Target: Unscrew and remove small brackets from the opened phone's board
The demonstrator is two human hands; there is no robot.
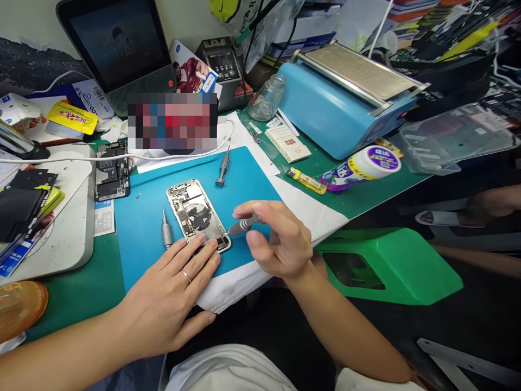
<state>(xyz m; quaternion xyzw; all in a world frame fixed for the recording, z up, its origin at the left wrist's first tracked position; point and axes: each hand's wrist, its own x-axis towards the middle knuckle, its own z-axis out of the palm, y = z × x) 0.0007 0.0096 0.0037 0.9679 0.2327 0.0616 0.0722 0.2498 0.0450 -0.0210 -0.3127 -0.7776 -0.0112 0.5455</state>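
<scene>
Lettering on the white-and-purple plastic bottle included the character 达; the print on its lid was too small to read. "CD" stood on the white-and-blue barcoded packet, and the red characters on the shiny yellow packet were blurred. A pixelated block hid what stood behind your flat blue mat, and the translucent orange container was cut off at the left edge. On the mat lay your opened, pale-rimmed phone, its silvery metal interior bearing dark parts and an uneven black patch. Your left hand lay flat, fingers slightly apart, covering part of the phone's lower end. Your right hand pinched a grey-handled screwdriver, its tip at the lower right edge; exact contact could not be told.
</scene>
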